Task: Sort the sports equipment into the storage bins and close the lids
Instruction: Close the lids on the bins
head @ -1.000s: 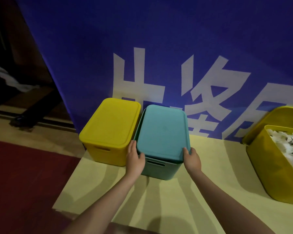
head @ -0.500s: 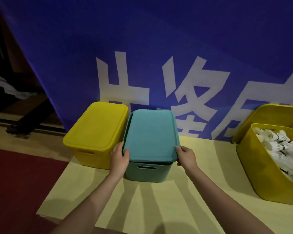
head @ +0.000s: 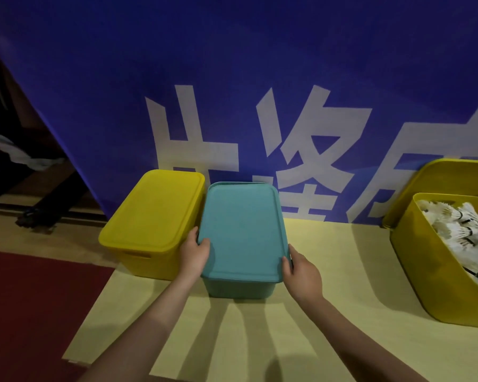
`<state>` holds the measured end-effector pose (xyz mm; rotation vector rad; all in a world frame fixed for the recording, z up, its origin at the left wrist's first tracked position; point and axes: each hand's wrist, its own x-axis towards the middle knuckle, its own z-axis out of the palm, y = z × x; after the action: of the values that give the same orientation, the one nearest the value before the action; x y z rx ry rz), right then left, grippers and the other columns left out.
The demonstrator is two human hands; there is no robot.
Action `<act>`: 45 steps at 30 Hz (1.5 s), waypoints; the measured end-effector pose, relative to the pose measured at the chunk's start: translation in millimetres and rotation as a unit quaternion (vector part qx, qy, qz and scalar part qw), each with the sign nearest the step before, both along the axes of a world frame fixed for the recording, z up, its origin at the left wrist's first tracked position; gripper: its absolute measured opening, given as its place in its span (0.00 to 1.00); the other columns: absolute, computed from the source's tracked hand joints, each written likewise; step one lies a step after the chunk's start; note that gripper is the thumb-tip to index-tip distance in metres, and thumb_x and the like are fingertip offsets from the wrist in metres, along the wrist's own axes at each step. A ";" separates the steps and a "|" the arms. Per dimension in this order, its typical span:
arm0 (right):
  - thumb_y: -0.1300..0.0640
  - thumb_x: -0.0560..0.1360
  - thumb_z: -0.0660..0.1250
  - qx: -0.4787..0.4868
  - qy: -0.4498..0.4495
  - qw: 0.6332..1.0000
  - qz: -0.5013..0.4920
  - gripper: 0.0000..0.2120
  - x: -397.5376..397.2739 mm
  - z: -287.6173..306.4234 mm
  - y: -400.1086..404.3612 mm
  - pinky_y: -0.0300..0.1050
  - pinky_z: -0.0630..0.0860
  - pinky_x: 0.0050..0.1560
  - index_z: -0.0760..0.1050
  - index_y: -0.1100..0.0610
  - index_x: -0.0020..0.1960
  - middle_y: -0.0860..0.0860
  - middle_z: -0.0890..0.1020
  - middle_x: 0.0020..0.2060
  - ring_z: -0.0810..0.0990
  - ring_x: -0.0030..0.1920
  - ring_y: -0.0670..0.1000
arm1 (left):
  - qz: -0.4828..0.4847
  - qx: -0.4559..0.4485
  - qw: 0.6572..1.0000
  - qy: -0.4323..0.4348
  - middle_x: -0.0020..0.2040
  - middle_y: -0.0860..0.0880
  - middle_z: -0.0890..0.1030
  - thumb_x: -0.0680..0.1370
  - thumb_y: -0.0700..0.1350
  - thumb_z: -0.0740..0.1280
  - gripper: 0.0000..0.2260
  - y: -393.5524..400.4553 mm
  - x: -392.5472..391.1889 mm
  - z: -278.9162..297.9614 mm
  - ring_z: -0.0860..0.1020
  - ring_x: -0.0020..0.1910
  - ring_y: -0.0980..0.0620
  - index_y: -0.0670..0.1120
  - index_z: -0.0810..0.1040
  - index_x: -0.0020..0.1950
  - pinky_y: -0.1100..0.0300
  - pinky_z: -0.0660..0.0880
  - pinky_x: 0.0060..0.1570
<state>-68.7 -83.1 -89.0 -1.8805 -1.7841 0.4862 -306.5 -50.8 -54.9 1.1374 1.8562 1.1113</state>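
A teal lid (head: 243, 230) lies flat on top of a teal bin (head: 240, 288) at the centre of the pale yellow mat. My left hand (head: 193, 253) grips the lid's near left edge, thumb on top. My right hand (head: 301, 274) grips its near right corner. Touching the teal bin on the left stands a yellow bin (head: 141, 260) with its yellow lid (head: 155, 208) closed. At the right edge an open yellow bin (head: 436, 274) holds several white shuttlecocks (head: 458, 224). Its lid (head: 442, 183) leans against the banner behind it.
A blue banner (head: 232, 78) with large white characters stands upright right behind the bins. The pale yellow mat (head: 342, 271) lies on a dark red floor (head: 25, 312) to the left. A dark gap with a black stand foot (head: 31, 216) opens at far left.
The teal lid has settled lower and squarer onto the bin, hiding the front handle slot. Both hands stayed on its near edges. The view moved closer and shifted a little.
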 end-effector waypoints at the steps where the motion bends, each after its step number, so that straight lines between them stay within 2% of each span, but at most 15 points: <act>1: 0.48 0.80 0.52 0.003 0.018 1.000 0.000 0.17 0.0 -1.2 -0.2 0.32 0.68 0.33 0.66 0.47 0.68 0.46 0.81 0.51 0.77 0.42 0.44 | -0.005 -0.004 1.000 0.014 0.66 0.47 0.74 0.81 0.44 0.60 0.18 1.9 1.1 2.3 0.72 0.55 0.52 0.47 0.68 0.70 0.58 0.69 0.49; 4: 0.47 0.80 0.54 0.014 0.058 0.998 -0.002 0.20 -0.9 -4.2 0.1 0.32 0.72 0.38 0.64 0.48 0.71 0.46 0.80 0.54 0.77 0.45 0.43 | 0.002 0.016 1.000 0.019 0.65 0.48 0.75 0.80 0.42 0.62 0.18 3.2 -0.5 6.9 0.74 0.59 0.51 0.48 0.69 0.70 0.59 0.69 0.50; 6: 0.45 0.80 0.54 0.017 0.052 0.999 -0.002 0.22 -3.7 -5.8 2.8 0.36 0.75 0.41 0.62 0.49 0.73 0.46 0.78 0.55 0.76 0.47 0.43 | -0.002 0.043 0.998 0.037 0.66 0.50 0.75 0.79 0.40 0.62 0.19 5.0 -7.3 7.0 0.73 0.62 0.50 0.49 0.68 0.71 0.61 0.69 0.51; 11: 0.49 0.81 0.55 -0.006 0.082 0.996 -0.023 0.21 -18.1 -5.1 10.6 0.39 0.71 0.44 0.62 0.53 0.73 0.51 0.76 0.59 0.77 0.54 0.50 | -0.045 0.017 0.998 0.044 0.68 0.48 0.72 0.82 0.42 0.58 0.19 14.5 -14.8 -11.5 0.72 0.63 0.52 0.50 0.65 0.74 0.62 0.69 0.53; 13: 0.49 0.81 0.54 -0.001 0.088 0.996 -0.026 0.21 -16.7 -7.3 7.4 0.39 0.72 0.46 0.62 0.53 0.73 0.51 0.76 0.61 0.77 0.55 0.50 | -0.047 0.025 0.998 0.038 0.68 0.48 0.72 0.82 0.42 0.57 0.19 10.3 -12.3 -22.3 0.72 0.61 0.54 0.50 0.65 0.73 0.61 0.71 0.54; 16: 0.50 0.81 0.55 0.010 0.097 0.995 -0.011 0.21 -13.0 -10.4 -3.6 0.36 0.70 0.46 0.63 0.52 0.72 0.48 0.76 0.60 0.75 0.54 0.45 | -0.054 0.043 0.997 0.036 0.69 0.49 0.72 0.82 0.43 0.57 0.18 4.3 -13.1 -35.6 0.72 0.64 0.53 0.51 0.66 0.73 0.55 0.74 0.61; 18: 0.50 0.81 0.55 0.013 0.113 0.993 -0.007 0.21 -12.8 -9.6 -2.7 0.36 0.70 0.48 0.62 0.52 0.73 0.48 0.75 0.61 0.74 0.55 0.44 | -0.062 0.042 0.996 0.043 0.69 0.49 0.71 0.83 0.42 0.56 0.18 7.8 -14.6 -36.5 0.71 0.65 0.52 0.51 0.65 0.73 0.58 0.72 0.61; 20: 0.51 0.81 0.55 0.006 0.124 0.992 -0.019 0.21 -11.4 -9.5 10.9 0.41 0.72 0.52 0.62 0.52 0.73 0.50 0.75 0.61 0.75 0.57 0.48 | -0.070 0.032 0.995 0.058 0.69 0.49 0.70 0.83 0.42 0.56 0.19 17.3 -13.9 -31.1 0.71 0.65 0.51 0.50 0.63 0.74 0.59 0.72 0.59; 22: 0.52 0.80 0.56 -0.015 0.131 0.991 -0.027 0.22 -7.6 -10.9 30.9 0.45 0.73 0.52 0.63 0.53 0.73 0.53 0.74 0.59 0.75 0.55 0.50 | -0.081 0.019 0.993 0.080 0.68 0.48 0.71 0.82 0.41 0.55 0.21 28.8 -12.3 -23.4 0.73 0.63 0.48 0.50 0.61 0.75 0.56 0.73 0.59; 26: 0.51 0.78 0.59 -0.068 0.169 0.982 -0.054 0.23 0.1 -12.9 74.7 0.46 0.75 0.48 0.65 0.53 0.72 0.54 0.76 0.58 0.77 0.51 0.51 | -0.102 0.008 0.981 0.163 0.60 0.49 0.75 0.81 0.39 0.56 0.23 62.5 -10.8 -14.6 0.76 0.51 0.50 0.48 0.58 0.76 0.59 0.74 0.47; 28: 0.49 0.78 0.60 -0.082 0.165 0.980 -0.070 0.25 0.2 -8.4 97.9 0.49 0.77 0.50 0.63 0.53 0.73 0.53 0.77 0.57 0.77 0.52 0.52 | -0.107 -0.005 0.976 0.191 0.63 0.46 0.75 0.80 0.39 0.56 0.23 87.8 -10.3 -12.8 0.77 0.53 0.48 0.47 0.58 0.76 0.57 0.75 0.50; 33: 0.50 0.78 0.61 -0.056 0.147 0.986 -0.049 0.22 -7.2 6.0 160.3 0.48 0.74 0.54 0.66 0.53 0.71 0.53 0.75 0.62 0.77 0.56 0.52 | -0.113 -0.031 0.980 0.160 0.70 0.44 0.69 0.81 0.38 0.56 0.23 148.1 -8.6 -1.8 0.71 0.66 0.45 0.45 0.59 0.76 0.57 0.69 0.61; 36: 0.51 0.78 0.62 -0.041 0.146 0.987 -0.051 0.20 -11.6 7.0 199.7 0.47 0.71 0.57 0.70 0.56 0.68 0.53 0.76 0.62 0.75 0.61 0.54 | -0.097 -0.017 0.987 0.128 0.71 0.45 0.69 0.81 0.38 0.56 0.23 181.0 -8.8 -3.4 0.71 0.65 0.46 0.47 0.60 0.76 0.59 0.68 0.57; 41: 0.53 0.77 0.64 -0.014 0.197 0.977 -0.075 0.18 -9.1 0.1 253.1 0.42 0.71 0.53 0.74 0.55 0.65 0.50 0.79 0.58 0.76 0.55 0.49 | -0.078 0.003 0.994 0.079 0.72 0.47 0.69 0.81 0.37 0.57 0.21 230.2 -12.6 -13.2 0.69 0.68 0.48 0.46 0.63 0.75 0.63 0.66 0.58; 45: 0.55 0.77 0.65 0.001 0.262 0.959 -0.110 0.16 -10.2 -5.0 263.0 0.39 0.72 0.53 0.75 0.55 0.64 0.50 0.81 0.55 0.77 0.52 0.46 | -0.066 0.008 0.992 0.104 0.68 0.46 0.73 0.81 0.39 0.58 0.17 246.3 -16.9 -22.4 0.71 0.66 0.47 0.45 0.70 0.70 0.60 0.67 0.59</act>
<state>-78.8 179.9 -93.9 -1.7144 -1.2145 0.8081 -323.4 195.5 -77.4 1.4110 1.8985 0.9645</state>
